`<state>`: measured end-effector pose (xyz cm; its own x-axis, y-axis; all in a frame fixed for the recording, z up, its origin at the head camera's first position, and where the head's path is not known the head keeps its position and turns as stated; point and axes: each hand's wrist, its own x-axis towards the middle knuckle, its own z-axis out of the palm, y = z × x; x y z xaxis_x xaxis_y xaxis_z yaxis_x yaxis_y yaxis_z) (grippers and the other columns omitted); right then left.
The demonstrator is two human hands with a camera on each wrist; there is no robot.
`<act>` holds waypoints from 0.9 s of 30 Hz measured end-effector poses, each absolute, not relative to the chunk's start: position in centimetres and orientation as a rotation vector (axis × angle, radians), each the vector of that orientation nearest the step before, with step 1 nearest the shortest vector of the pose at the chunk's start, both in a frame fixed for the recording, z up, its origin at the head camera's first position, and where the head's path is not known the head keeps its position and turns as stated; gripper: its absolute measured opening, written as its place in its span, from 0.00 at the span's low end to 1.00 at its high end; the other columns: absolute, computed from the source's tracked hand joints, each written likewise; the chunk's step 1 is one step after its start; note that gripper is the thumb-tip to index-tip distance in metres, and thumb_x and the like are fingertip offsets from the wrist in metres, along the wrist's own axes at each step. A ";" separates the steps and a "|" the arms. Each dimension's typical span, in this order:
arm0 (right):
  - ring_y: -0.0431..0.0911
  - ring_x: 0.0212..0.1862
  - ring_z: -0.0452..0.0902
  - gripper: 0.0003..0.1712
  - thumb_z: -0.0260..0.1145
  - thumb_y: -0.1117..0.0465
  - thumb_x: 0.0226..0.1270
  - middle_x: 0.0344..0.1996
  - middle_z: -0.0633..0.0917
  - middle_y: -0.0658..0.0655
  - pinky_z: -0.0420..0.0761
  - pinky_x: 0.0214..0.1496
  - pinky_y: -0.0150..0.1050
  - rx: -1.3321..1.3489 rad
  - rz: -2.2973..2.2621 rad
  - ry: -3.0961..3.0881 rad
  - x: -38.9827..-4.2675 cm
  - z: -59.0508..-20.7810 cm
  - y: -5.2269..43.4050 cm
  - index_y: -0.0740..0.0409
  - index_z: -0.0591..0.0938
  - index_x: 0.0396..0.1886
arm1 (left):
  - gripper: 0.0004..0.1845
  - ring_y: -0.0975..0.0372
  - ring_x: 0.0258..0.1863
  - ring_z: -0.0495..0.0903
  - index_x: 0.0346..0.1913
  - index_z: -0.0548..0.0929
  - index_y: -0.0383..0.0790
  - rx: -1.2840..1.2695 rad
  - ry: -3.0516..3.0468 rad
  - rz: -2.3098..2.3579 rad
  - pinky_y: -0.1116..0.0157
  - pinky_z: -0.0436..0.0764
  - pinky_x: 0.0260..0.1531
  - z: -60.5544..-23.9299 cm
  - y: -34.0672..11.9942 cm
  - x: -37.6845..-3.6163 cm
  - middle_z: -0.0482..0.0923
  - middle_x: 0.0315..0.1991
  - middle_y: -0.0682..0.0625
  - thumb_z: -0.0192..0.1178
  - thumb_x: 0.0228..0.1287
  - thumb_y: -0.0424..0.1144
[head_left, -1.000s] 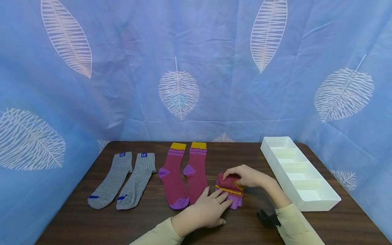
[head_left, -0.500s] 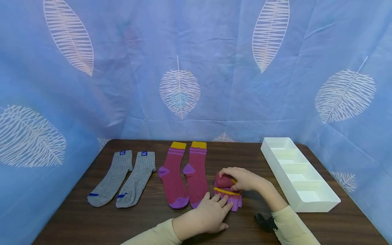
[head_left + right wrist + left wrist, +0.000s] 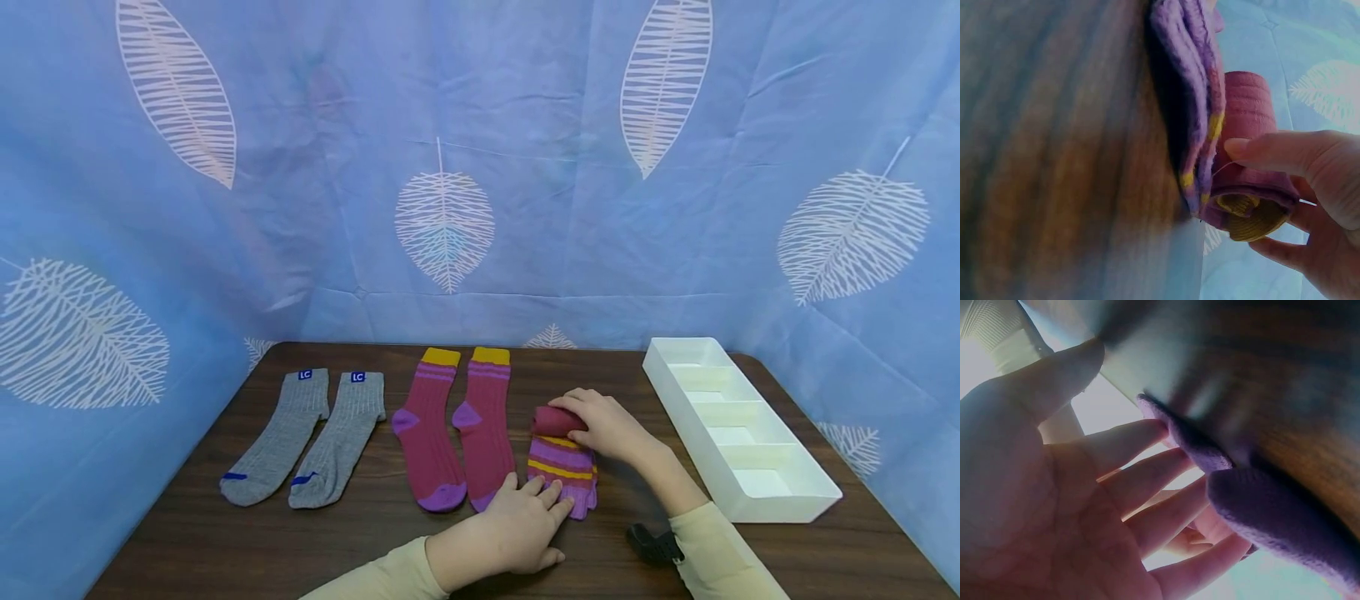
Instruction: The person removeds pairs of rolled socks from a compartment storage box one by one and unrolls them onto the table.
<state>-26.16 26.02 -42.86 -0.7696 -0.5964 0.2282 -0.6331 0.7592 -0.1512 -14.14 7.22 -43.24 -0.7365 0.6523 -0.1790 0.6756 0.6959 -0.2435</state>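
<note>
From the head view, the striped sock bundle lies on the tabletop between the flat magenta socks and the white tray. The right hand curls around its rolled far end; the left hand presses flat on the near end.

The left wrist view shows straight fingers against purple fabric.

Only the right wrist view reveals the roll's coiled yellow core, pinched by thumb and fingers.
</note>
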 end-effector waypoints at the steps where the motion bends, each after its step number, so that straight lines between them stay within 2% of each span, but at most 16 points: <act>1: 0.57 0.54 0.79 0.26 0.73 0.62 0.58 0.52 0.82 0.59 0.78 0.52 0.59 0.965 0.312 -2.773 -26.2 -42.9 26.0 0.53 0.80 0.58 | 0.36 0.64 0.71 0.64 0.72 0.64 0.61 1.108 2.817 -0.452 0.53 0.71 0.64 -43.3 7.2 -14.2 0.62 0.73 0.60 0.52 0.64 0.68; 8: 0.55 0.51 0.78 0.23 0.75 0.61 0.56 0.48 0.81 0.58 0.78 0.49 0.58 0.908 0.207 -2.662 -26.9 -42.9 25.5 0.53 0.82 0.52 | 0.36 0.64 0.72 0.62 0.73 0.63 0.62 1.078 2.799 -0.435 0.53 0.70 0.65 -43.2 7.2 -14.3 0.61 0.74 0.61 0.51 0.64 0.68; 16: 0.51 0.40 0.74 0.17 0.77 0.63 0.52 0.36 0.79 0.54 0.75 0.38 0.49 0.839 0.105 -2.602 -27.7 -42.8 24.9 0.53 0.81 0.40 | 0.36 0.64 0.72 0.63 0.73 0.63 0.62 1.097 2.795 -0.442 0.53 0.70 0.65 -43.2 7.2 -14.3 0.61 0.74 0.61 0.51 0.65 0.68; 21: 0.51 0.37 0.77 0.13 0.74 0.63 0.56 0.34 0.81 0.54 0.77 0.36 0.47 0.832 0.090 -2.672 -28.5 -42.5 24.6 0.53 0.80 0.39 | 0.36 0.64 0.72 0.63 0.73 0.63 0.62 1.095 2.789 -0.426 0.53 0.70 0.65 -43.1 7.2 -14.4 0.61 0.74 0.60 0.51 0.65 0.68; 24: 0.51 0.37 0.81 0.09 0.70 0.63 0.61 0.36 0.83 0.55 0.80 0.37 0.46 0.831 0.154 -2.784 -29.0 -42.2 24.5 0.55 0.81 0.41 | 0.36 0.64 0.72 0.63 0.73 0.63 0.61 1.093 2.789 -0.417 0.53 0.70 0.65 -43.1 7.2 -14.3 0.61 0.74 0.60 0.52 0.64 0.68; 27: 0.49 0.38 0.81 0.10 0.68 0.60 0.64 0.39 0.84 0.56 0.82 0.40 0.46 0.826 0.243 -2.928 -29.7 -41.7 24.5 0.57 0.82 0.44 | 0.36 0.64 0.72 0.63 0.73 0.63 0.61 1.092 2.787 -0.414 0.53 0.70 0.65 -43.0 7.2 -14.4 0.61 0.74 0.60 0.51 0.64 0.68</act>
<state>-29.66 24.51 -41.75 -0.8499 -0.5111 0.1286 -0.5253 0.8412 -0.1285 -14.37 7.21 -43.05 -0.7326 0.6477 -0.2090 0.6805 0.7025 -0.2083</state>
